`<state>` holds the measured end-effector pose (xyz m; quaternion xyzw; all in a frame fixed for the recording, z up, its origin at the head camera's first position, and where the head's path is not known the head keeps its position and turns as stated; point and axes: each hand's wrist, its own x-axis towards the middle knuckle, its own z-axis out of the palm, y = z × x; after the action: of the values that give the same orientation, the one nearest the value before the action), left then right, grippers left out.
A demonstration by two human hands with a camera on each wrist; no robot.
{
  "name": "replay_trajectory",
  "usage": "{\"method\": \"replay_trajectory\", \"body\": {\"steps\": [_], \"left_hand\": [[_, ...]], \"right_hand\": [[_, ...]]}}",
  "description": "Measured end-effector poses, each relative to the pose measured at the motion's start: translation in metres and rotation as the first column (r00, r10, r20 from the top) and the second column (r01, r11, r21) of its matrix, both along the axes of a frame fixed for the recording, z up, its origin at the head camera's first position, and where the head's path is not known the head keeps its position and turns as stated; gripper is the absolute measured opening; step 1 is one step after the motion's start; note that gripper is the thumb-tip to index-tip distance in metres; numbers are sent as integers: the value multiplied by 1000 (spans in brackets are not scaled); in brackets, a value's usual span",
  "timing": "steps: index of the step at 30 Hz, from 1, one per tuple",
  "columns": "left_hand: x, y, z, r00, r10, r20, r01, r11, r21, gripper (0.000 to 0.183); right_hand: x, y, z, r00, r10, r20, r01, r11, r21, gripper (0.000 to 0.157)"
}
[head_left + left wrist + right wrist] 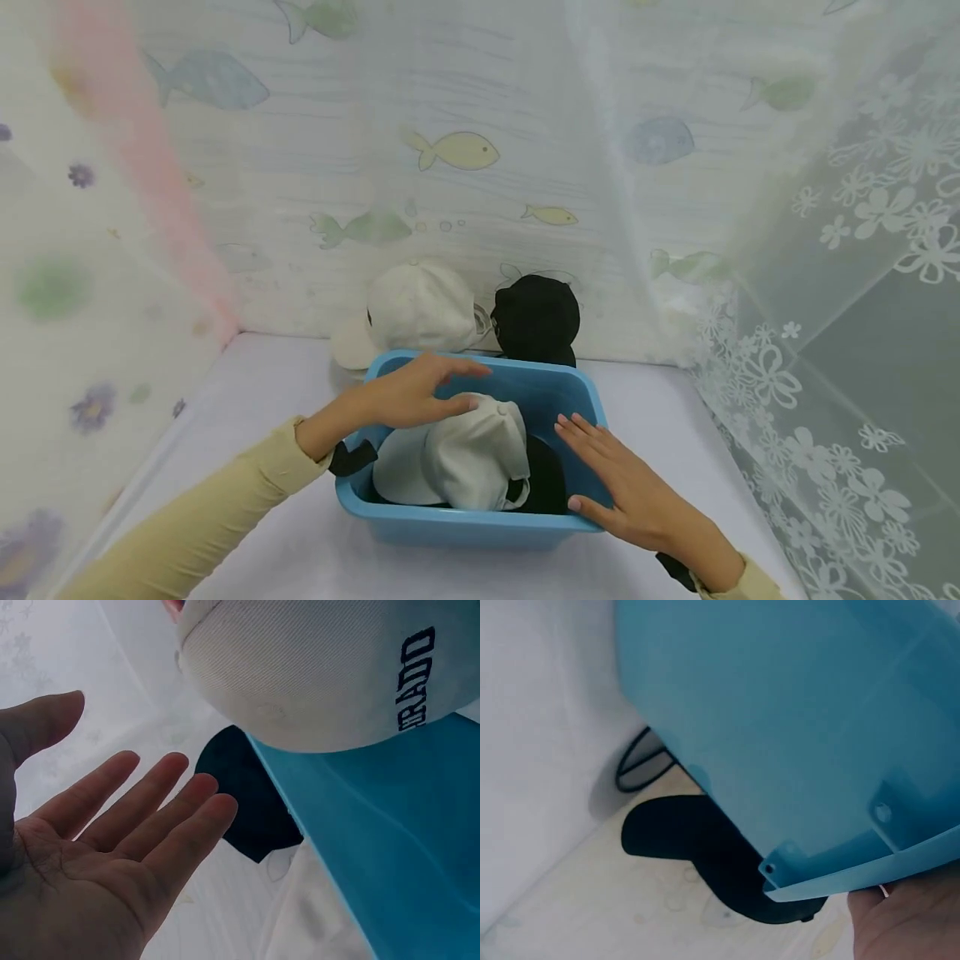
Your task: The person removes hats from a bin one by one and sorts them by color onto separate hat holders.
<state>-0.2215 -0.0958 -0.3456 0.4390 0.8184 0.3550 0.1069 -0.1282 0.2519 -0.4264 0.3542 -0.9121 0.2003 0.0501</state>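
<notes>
A light blue plastic bin (pixel 468 521) stands on the white surface. Inside it lies a pale cap (pixel 480 454), its brim toward the left, on top of something black (pixel 547 479). My left hand (pixel 416 392) hovers above the bin's left side, thumb overlapping the pale cap's crown in the head view; the left wrist view shows its fingers (pixel 176 825) spread and holding nothing, with dark lettering on the cap (pixel 300 682). My right hand (pixel 630 483) is at the bin's right rim, fingers extended over the inside and thumb at the front corner.
Behind the bin, a cream cap (pixel 423 308) and a black cap (pixel 536 317) sit against the fish-patterned curtain (pixel 465 92). A dark wire loop (pixel 641 761) shows beside the bin in the right wrist view. Sheer flowered fabric (pixel 862 433) hangs on the right.
</notes>
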Motion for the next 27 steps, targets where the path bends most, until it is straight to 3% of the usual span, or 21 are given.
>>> {"method": "replay_trajectory", "body": {"steps": [9,15,27], "left_hand": [[-2,14,-18,1000,-5,26,8,992,-130,54],[-6,20,-27,999,-40,25,44,989,-142,54],[-11,28,-37,998,-43,40,48,988,-144,49]], "right_hand": [[4,8,-12,996,53,-74,-53,999,1,76],[5,11,-21,985,95,-146,-102,994,-47,73],[8,13,-27,964,88,-250,-110,991,-76,78]]}}
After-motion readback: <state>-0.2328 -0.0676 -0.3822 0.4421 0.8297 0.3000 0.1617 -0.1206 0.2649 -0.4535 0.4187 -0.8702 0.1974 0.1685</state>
